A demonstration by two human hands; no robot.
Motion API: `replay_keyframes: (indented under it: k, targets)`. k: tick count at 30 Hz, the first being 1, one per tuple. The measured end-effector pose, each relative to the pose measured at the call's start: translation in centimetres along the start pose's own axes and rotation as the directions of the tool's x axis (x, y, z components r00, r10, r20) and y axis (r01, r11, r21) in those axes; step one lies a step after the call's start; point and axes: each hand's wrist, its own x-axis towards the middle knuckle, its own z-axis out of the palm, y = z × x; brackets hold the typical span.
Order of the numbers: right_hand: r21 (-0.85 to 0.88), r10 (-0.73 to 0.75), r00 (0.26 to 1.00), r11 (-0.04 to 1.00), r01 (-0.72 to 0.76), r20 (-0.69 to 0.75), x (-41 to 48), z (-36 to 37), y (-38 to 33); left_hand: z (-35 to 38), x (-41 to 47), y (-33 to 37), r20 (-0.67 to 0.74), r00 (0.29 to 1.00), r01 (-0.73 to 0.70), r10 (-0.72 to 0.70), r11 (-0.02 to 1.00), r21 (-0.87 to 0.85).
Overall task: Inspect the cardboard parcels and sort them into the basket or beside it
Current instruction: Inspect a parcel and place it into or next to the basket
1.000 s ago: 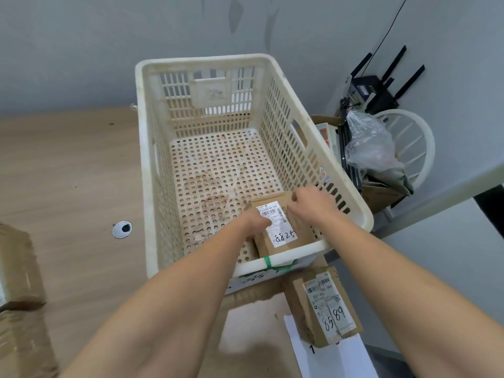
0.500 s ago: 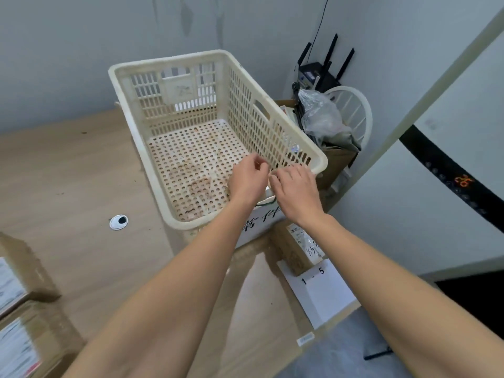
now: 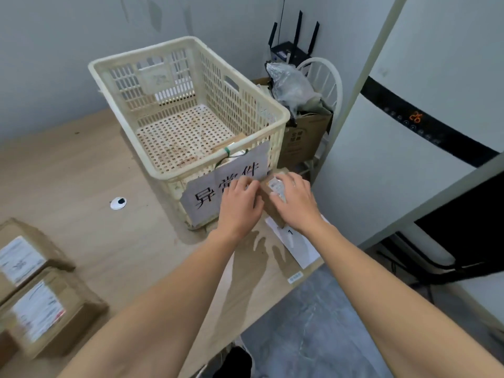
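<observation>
Fingers (image 3: 296, 184) of our right hand (image 3: 296, 204) curve down over the top of a small brown cardboard parcel (image 3: 271, 214), covering much of its white printed label (image 3: 274, 185). Our left hand (image 3: 240, 207) comes in from the other side, its bent fingertips meeting the parcel's left edge; we cannot tell whether they pinch it or only touch it. The parcel sits on the pale wooden table (image 3: 81, 170), just beside the front right corner of a cream perforated plastic basket (image 3: 188, 45). It lies partly on a white paper sheet (image 3: 300, 249) whose black marking is mostly hidden beneath it.

Our left hand masks the middle of a white paper sign with black characters (image 3: 204, 197) on the basket's front wall. Inside the basket, a second brown cardboard parcel (image 3: 231, 140) lies in the near right corner, largely hidden behind the rim.

At lower left, a far labelled cardboard parcel (image 3: 21, 255) and a near labelled cardboard parcel (image 3: 46, 309) are cut off by the frame edge, their print too blurred to read. A white round cap with a dark centre (image 3: 118, 203) is set in the tabletop.

Beyond the basket, a white chair (image 3: 331, 80) is crowded with a crumpled clear plastic bag (image 3: 289, 83) and a brown cardboard box (image 3: 302, 137). A black router with antennas (image 3: 290, 50) stands behind, its support out of sight.
</observation>
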Motion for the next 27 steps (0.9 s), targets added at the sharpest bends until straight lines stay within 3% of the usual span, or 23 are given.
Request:
replay_keyframes:
  k: [5, 9, 19, 27]
  targets:
    - [0.042, 0.035, 0.996, 0.998, -0.038, 0.084, -6.0, 2.8, 0.1, -0.4, -9.0, -0.6, 0.103, 0.98, 0.17, -0.169, 0.985, 0.004]
    - [0.059, 0.002, 0.984, 0.998, -0.013, 0.18, -10.3, 5.7, -2.6, -3.0, -15.0, -1.8, 0.094, 0.961, 0.263, -0.261, 0.965, -0.012]
    - [0.111, -0.061, 0.949, 0.993, 0.028, 0.309, -18.5, 13.4, -13.6, -10.5, -25.7, -8.9, -0.014, 0.903, 0.427, -0.429, 0.901, -0.071]
    - [0.103, -0.083, 0.926, 0.994, 0.048, 0.367, -24.4, 22.3, -26.2, -17.3, -36.3, -20.0, 0.009, 0.829, 0.556, -0.559, 0.822, -0.127]
